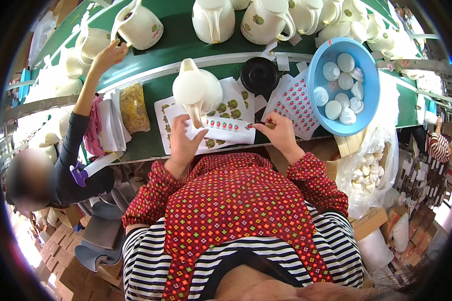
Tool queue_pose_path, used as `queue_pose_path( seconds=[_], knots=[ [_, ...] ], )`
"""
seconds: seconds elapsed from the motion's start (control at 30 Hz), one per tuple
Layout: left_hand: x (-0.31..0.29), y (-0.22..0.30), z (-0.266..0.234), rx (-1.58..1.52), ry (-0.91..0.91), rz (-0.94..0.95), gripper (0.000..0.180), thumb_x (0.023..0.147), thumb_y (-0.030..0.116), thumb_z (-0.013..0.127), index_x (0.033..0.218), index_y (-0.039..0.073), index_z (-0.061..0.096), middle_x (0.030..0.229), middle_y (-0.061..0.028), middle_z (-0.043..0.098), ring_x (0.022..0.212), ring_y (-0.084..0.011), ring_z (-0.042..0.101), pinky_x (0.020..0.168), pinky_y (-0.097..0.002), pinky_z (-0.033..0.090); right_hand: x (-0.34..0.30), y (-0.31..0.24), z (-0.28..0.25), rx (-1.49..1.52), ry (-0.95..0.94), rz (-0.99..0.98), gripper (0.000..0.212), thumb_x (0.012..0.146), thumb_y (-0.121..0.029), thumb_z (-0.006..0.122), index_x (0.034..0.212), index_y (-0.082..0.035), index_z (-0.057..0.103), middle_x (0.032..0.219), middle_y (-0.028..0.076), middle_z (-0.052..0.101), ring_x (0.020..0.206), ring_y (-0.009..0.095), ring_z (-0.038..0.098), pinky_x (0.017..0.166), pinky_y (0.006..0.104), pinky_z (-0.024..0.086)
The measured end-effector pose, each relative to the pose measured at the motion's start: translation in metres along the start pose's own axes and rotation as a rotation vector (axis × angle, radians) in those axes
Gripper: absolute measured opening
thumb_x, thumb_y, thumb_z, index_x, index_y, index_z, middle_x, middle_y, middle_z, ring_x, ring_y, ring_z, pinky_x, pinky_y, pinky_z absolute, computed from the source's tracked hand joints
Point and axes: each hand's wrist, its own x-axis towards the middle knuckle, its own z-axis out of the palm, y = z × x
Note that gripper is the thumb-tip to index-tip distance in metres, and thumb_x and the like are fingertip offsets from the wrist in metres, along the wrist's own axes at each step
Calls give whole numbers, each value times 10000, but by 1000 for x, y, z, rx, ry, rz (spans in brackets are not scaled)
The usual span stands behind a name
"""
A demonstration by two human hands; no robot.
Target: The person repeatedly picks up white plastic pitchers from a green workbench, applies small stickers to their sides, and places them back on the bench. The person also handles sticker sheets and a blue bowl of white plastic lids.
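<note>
A cream pitcher [198, 89] stands on the green table [178, 46] in front of the person, its narrow curved part toward the near edge, just beside the left hand [185, 142]. The fingers of that hand are bent and partly spread, with the thumb over a white strip [229, 131] that bears a row of red fruit decals; whether they also grip the pitcher cannot be told. The right hand [280, 133] has its thumb and forefinger pinched together on a slim dark tool [270, 125], at the right end of the strip. Beneath and beyond the strip lie sheets with green-brown decals [232, 104], and farther right sheets of small red decals [295, 100] spread toward a blue basin [331, 46] holding round white lids [345, 62]. A black round object [259, 75] sits on the far side of the sheets, between the pitcher and the basin. Near and right, below the table's edge, a clear plastic bag [351, 193] holds more small whitish pieces. To the left lie a packet of yellow-brown material [134, 106] and a pink cloth [92, 131]. At the far left, a co-worker's hand [109, 55] reaches to the handle of another decorated pitcher [141, 29], and more pitchers [213, 22] line the far side.
</note>
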Motion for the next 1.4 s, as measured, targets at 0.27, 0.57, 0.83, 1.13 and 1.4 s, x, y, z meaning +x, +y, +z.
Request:
queue_pose_path(
  seconds=[0.27,0.57,0.83,1.13,1.4],
  knots=[
    [110,25,-17,-487,-219,-266,255,1026,200,678,957,-40,732,795,-42,748,682,-105,644,617,-286,515,9,-89,-36,-115,-158,-133,385,826,-342,859,790,9,705,595,125,575,523,305,528,532,387,415],
    [109,78,-67,-917,-322,-626,314,1016,312,691,959,4,700,773,-83,736,587,-122,664,512,-243,485,5,-177,-55,-229,-407,-209,425,804,-404,867,771,-8,717,580,119,549,539,250,502,536,374,407],
    [83,82,-59,-961,-431,-702,324,997,307,716,899,-3,718,763,-90,736,546,-124,621,481,-256,451,5,-184,-27,-481,-550,-352,426,798,-504,803,794,-80,769,656,107,669,619,311,670,597,399,498],
    [83,78,-64,-975,-420,-706,319,1017,303,700,933,-5,707,754,-94,724,550,-123,623,493,-250,457,12,-203,-13,-657,-626,-457,457,810,-550,766,847,-97,798,645,111,681,630,330,684,619,413,525],
    [86,75,-65,-986,-400,-724,296,1013,287,706,932,2,700,752,-82,715,543,-117,614,459,-242,432,16,-189,2,-697,-558,-573,450,767,-573,807,839,-130,808,619,68,680,607,289,680,672,421,512]
  ],
)
